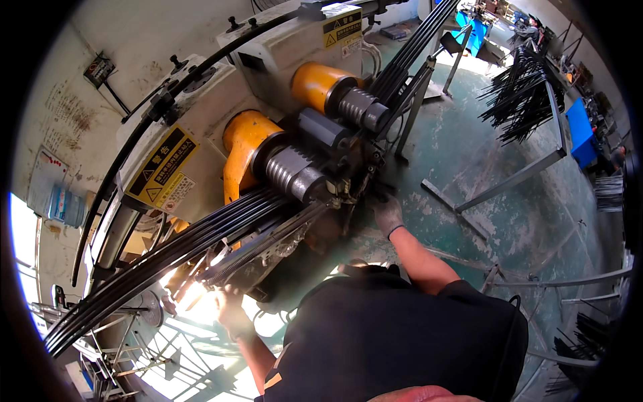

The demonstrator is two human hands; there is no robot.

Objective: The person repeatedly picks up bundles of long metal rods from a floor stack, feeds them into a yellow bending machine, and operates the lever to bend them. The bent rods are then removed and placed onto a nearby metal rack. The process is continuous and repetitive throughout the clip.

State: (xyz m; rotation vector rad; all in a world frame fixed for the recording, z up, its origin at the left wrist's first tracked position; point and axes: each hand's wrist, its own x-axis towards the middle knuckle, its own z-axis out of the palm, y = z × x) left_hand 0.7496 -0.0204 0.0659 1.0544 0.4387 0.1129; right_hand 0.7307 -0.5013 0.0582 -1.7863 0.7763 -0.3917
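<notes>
In front of me stands a large bending machine with two orange heads [251, 144], each ending in a grooved steel die [295, 173]. A bundle of long black tubes [181, 246] runs along its near left side. My right hand [387, 214], in a pale glove, reaches to the dark clamp parts [358, 171] at the machine's middle; its fingertips are lost in shadow. My left hand [233, 313] is low on the left, beside the machine's lower rail [258, 249]. Strong glare washes out its fingers, and whether it grips anything cannot be made out.
More black tubes [418, 50] extend from the machine's far side. On the right, a metal stand [512, 181] carries a bunch of dark rods [522, 94]. A curved metal rail [562, 280] lies at lower right. A black hose [100, 208] arches along the machine's left.
</notes>
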